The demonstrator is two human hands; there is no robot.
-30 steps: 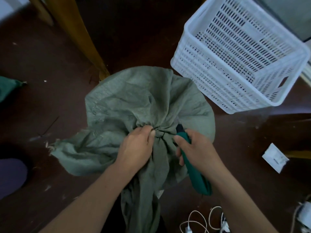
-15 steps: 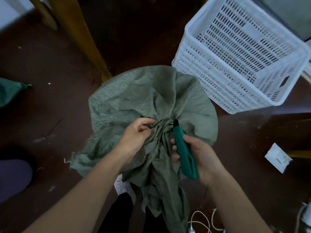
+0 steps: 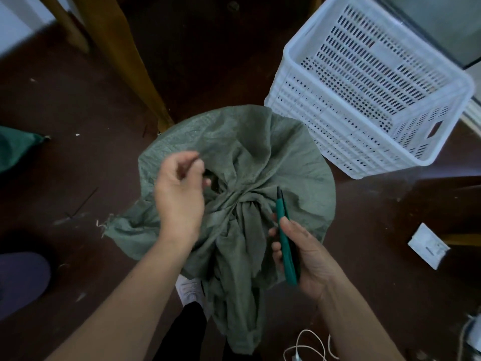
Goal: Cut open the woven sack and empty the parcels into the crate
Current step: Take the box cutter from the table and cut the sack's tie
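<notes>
A grey-green woven sack (image 3: 260, 152) stands on the floor in front of me, its neck gathered into a bunch at the middle. My left hand (image 3: 179, 194) hovers blurred just left of the neck with thumb and fingers pinched together; I see nothing in them. A green cutter (image 3: 285, 238) sits in my right hand (image 3: 307, 254), its dark tip pointing up beside the right of the gathered neck. The white slotted crate (image 3: 325, 121) stands empty at the upper right, touching the sack's far edge. No parcels show.
A wooden furniture leg (image 3: 125, 63) slants down behind the sack. A second green sack (image 3: 15, 147) lies at the left edge, a white packet (image 3: 428, 246) on the floor at right, white cables (image 3: 307, 345) near my feet.
My left hand has let go of the sack's neck and lifted up and left. My right hand with the cutter has drawn back slightly from the knot.
</notes>
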